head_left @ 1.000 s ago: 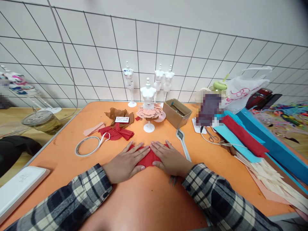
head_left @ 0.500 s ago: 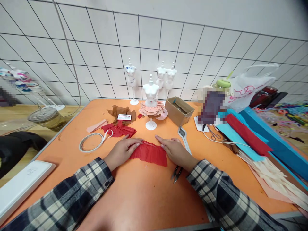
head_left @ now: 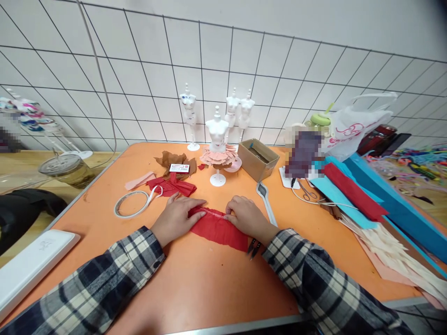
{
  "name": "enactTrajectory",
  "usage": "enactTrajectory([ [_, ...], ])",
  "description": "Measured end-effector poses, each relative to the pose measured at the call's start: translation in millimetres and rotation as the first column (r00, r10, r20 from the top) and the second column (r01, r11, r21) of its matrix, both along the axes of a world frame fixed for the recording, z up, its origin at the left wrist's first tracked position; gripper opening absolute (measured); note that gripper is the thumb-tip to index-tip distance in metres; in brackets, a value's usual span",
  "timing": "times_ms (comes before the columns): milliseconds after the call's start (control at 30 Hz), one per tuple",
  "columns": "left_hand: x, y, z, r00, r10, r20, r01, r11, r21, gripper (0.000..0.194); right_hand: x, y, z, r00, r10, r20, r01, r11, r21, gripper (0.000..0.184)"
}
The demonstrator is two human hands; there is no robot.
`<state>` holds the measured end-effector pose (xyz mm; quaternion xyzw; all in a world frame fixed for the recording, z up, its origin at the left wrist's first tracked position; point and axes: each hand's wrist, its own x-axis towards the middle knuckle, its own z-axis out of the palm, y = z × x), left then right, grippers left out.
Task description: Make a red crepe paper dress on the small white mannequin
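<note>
1. Right hand (head_left: 247,216) moves from straighter fingers to a curled pinch on the far edge of the thin, crinkled red sheet (head_left: 218,229).
2. Left hand (head_left: 177,217) pinches the sheet's far-left edge, thumb on top.
3. Sheet lies between both hands, midway between the smooth orange tabletop's (head_left: 195,284) front and rear edges.
4. Two-handed hold apparently gives control of the far edge.

In the lower middle of the frame, the orange table (head_left: 206,293) is free between the plaid sleeves (head_left: 118,272), so there is a way to pass. Higher, the red sheet (head_left: 220,229) fills the room between the left hand (head_left: 178,217) and the right hand (head_left: 248,217). Just above the centre, a white mannequin (head_left: 217,132) stands in the way, with a box (head_left: 248,164) at its right. Small scissors (head_left: 253,248) block below the right hand.
</note>
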<state>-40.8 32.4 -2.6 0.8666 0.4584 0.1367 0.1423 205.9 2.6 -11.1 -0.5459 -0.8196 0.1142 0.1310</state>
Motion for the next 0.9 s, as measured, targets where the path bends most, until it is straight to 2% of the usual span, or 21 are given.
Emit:
enactTrajectory([
  [100, -1.5, 1.9, 2.2, 0.995, 0.098, -0.011, -0.097, 0.995, 0.02, 0.046, 5.9, -0.5, 3.1, 0.998, 0.042, -0.05, -0.042, 0.999, -0.015, 0.01],
  [200, 1.1, 2.8, 0.4, 0.987, 0.154, -0.045, -0.152, 0.987, 0.046, 0.037, 8.8, -3.5, 6.4, 0.994, 0.059, -0.096, -0.064, 0.997, -0.044, 0.007],
  [233, 2.2, 3.0, -0.4, 0.988, 0.148, -0.046, -0.147, 0.989, 0.028, 0.032, 9.4, -4.8, 7.0, 0.992, 0.066, -0.11, -0.072, 0.996, -0.052, 0.008],
  [367, 3.6, 4.4, 0.0, 0.994, 0.108, 0.003, -0.107, 0.99, -0.091, 0.022, 11.2, -7.9, 7.6, 0.99, 0.074, -0.116, -0.08, 0.996, -0.047, 0.03],
  [533, -0.6, 7.9, 3.5, 0.998, 0.03, 0.049, -0.022, 0.989, -0.149, 0.03, 10.5, -6.1, 6.3, 0.989, 0.145, -0.019, -0.145, 0.989, 0.001, 0.013],
  [700, 0.2, 10.6, 3.9, 0.998, 0.058, -0.008, -0.059, 0.987, -0.151, 0.02, 14.0, -2.7, -0.8, 0.992, 0.114, -0.052, -0.112, 0.993, 0.028, 0.032],
  [833, 1.7, 8.9, 8.0, 0.994, 0.111, 0.012, -0.106, 0.974, -0.202, 0.024, 18.6, -0.2, -2.4, 0.995, 0.096, -0.025, -0.096, 0.995, 0.012, 0.016],
  [900, -0.2, 8.3, 12.4, 0.996, 0.086, 0.002, -0.084, 0.972, -0.22, 0.027, 19.5, 0.4, -1.2, 0.994, 0.107, -0.01, -0.106, 0.994, 0.015, 0.011],
])
